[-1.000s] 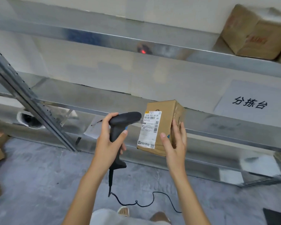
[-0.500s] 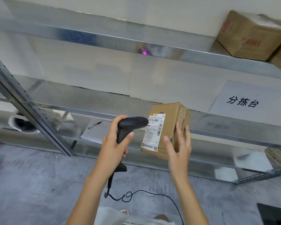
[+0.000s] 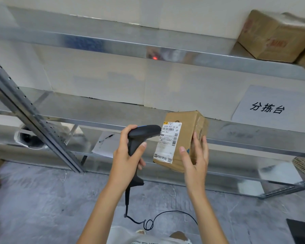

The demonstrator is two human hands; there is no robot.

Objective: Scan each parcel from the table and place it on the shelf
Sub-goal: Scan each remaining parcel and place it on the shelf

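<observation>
Left hand (image 3: 126, 155) grips the scanner (image 3: 141, 136), right hand (image 3: 195, 158) holds the parcel (image 3: 181, 140) just in front of the metal shelf (image 3: 113, 110); another box (image 3: 275, 36) sits on its upper level, paper sign (image 3: 269, 108) lies on the middle one.

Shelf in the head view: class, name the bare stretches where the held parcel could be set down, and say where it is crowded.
The middle shelf is bare from the slanted upright to the paper sign. The top shelf is bare leftward of the cardboard boxes, which crowd its right end. The right hand holds the parcel; the left hand grips the scanner.
</observation>
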